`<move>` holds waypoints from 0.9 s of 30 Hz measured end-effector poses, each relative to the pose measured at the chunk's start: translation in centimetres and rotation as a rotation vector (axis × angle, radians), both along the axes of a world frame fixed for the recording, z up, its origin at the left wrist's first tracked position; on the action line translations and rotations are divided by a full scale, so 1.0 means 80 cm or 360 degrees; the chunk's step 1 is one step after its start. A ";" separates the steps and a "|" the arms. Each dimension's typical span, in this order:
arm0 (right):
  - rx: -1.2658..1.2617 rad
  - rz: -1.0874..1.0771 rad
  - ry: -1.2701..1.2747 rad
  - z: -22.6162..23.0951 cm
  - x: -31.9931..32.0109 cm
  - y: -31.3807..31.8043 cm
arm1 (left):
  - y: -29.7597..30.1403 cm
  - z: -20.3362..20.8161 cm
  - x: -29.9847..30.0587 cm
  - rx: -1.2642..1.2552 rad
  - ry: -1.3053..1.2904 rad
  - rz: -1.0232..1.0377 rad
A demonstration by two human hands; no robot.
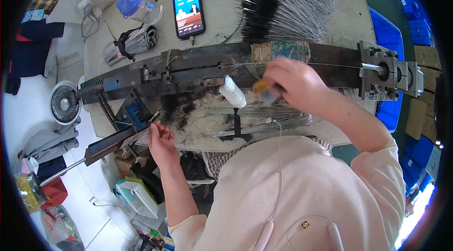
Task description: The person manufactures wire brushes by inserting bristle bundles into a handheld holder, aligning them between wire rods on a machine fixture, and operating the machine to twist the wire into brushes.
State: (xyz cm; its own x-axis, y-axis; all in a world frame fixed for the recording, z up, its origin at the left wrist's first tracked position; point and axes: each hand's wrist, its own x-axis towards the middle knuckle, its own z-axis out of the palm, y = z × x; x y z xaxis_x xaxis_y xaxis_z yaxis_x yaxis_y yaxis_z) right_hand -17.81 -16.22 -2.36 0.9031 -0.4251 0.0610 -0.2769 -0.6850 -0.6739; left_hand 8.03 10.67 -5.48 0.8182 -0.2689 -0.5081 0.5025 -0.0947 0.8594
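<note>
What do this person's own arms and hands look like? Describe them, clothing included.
The left hand and the right hand are ungloved, the right one motion-blurred. Bare forearms lead up to short, loose sleeves of a plain pale peach top. No watch shows on either wrist.

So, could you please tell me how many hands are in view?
2: the left hand, by the right end of the dark bar, and the right hand, blurred, to the right of the white roll. No others show.

Hands (163, 141) (293, 81) flank a white roll (232, 93), the right holding a yellowish piece (261, 86)
</note>
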 end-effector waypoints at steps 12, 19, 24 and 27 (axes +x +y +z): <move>0.0728 -0.0375 -0.0235 0.128 -0.028 -0.041 | -0.259 0.046 -0.197 -0.0623 0.0038 -0.2044; 0.0348 -0.0232 -0.0257 0.069 -0.004 -0.061 | -0.216 0.060 -0.174 -0.0605 0.0538 -0.1065; 0.0331 -0.0071 -0.0161 0.080 0.019 -0.047 | -0.201 0.066 -0.155 -0.0588 0.0633 -0.0975; 0.0125 -0.0064 -0.0053 0.074 0.023 -0.046 | -0.201 0.065 -0.150 -0.0628 0.0776 -0.1147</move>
